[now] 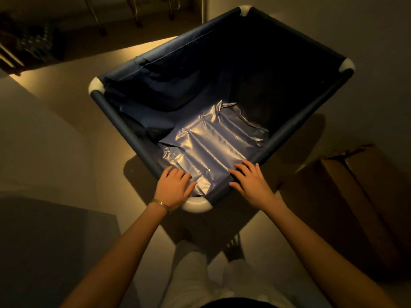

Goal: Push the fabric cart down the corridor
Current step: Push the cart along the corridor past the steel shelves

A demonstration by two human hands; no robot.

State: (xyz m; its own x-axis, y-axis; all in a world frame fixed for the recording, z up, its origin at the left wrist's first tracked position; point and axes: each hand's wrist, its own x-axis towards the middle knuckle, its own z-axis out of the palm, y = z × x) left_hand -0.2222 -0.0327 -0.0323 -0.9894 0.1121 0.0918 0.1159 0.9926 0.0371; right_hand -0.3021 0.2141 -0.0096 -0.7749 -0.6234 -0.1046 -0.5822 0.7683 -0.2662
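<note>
A dark blue fabric cart with white corner joints stands on the floor in front of me, turned so one corner points at me. Shiny plastic air-cushion packaging lies in its bottom. My left hand grips the left rail just beside the near white corner; a thin bangle is on that wrist. My right hand rests on the right rail beside the same corner, fingers curled over it.
A brown cardboard box stands close on the right of the cart. Chair or table legs are ahead at the top. Dark stacked objects sit at the upper left. A pale wall runs along the left.
</note>
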